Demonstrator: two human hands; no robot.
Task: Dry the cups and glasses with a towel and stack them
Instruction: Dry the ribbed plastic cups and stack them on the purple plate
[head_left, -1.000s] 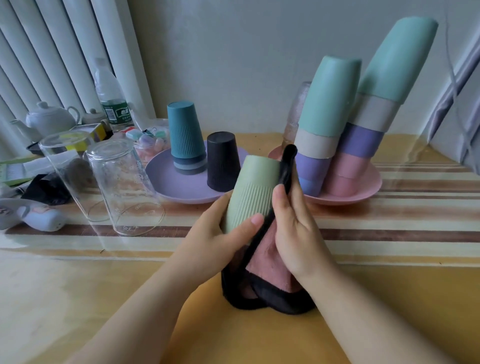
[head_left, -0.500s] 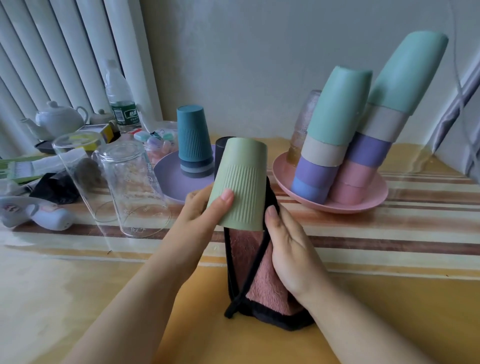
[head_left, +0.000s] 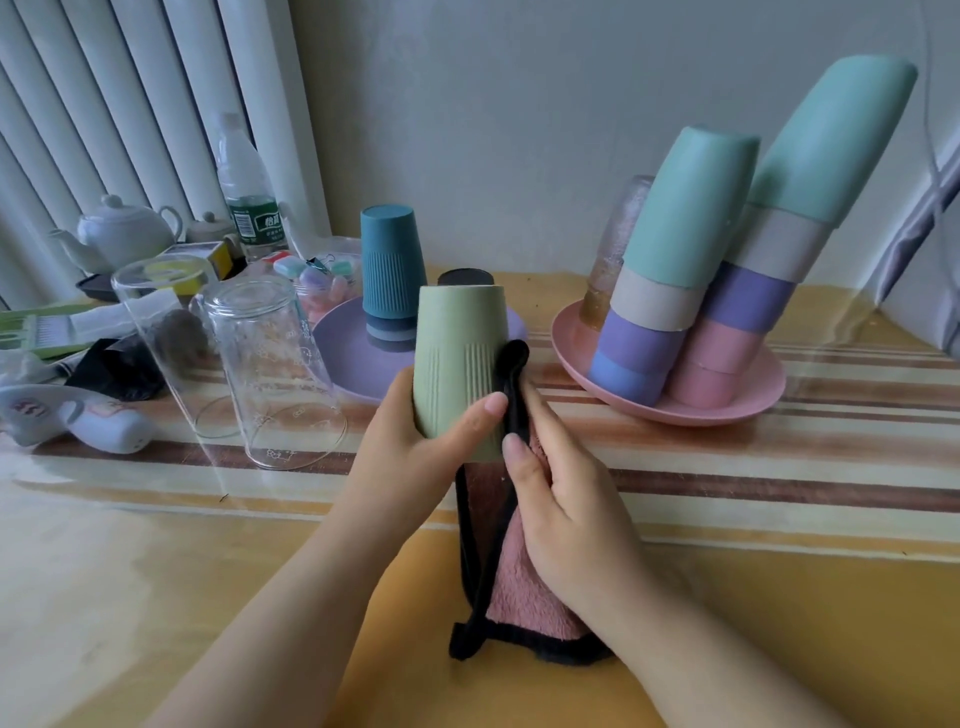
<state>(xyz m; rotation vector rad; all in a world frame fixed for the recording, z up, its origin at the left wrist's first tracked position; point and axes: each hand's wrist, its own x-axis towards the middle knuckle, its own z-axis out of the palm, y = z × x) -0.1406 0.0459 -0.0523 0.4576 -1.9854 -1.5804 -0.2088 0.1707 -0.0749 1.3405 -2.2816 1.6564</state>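
While my left hand (head_left: 415, 447) grips the green cup (head_left: 460, 364) upside down above the desk's (head_left: 156, 571) near middle, fingers (head_left: 480, 410) wrapped round its lower wall, my right hand (head_left: 566, 499) clutches the towel (head_left: 519, 587), pressing its black edge against the cup's right side. The towel's tail hangs down to the desk below.

Just behind sit two upturned glasses (head_left: 270, 364) toward the left edge, and a purple plate (head_left: 343, 358) with a stacked teal cup (head_left: 387, 265) and a black cup (head_left: 465, 277). Further right, a pink plate (head_left: 727, 405) carries two tall stacks (head_left: 727, 270) that lean noticeably.

My worry: I judge the cup may be damp, so my hold low on it could slip while I rub. Adding it to either leaning stack could topple that stack, and a wide elbow swing could knock the glasses.
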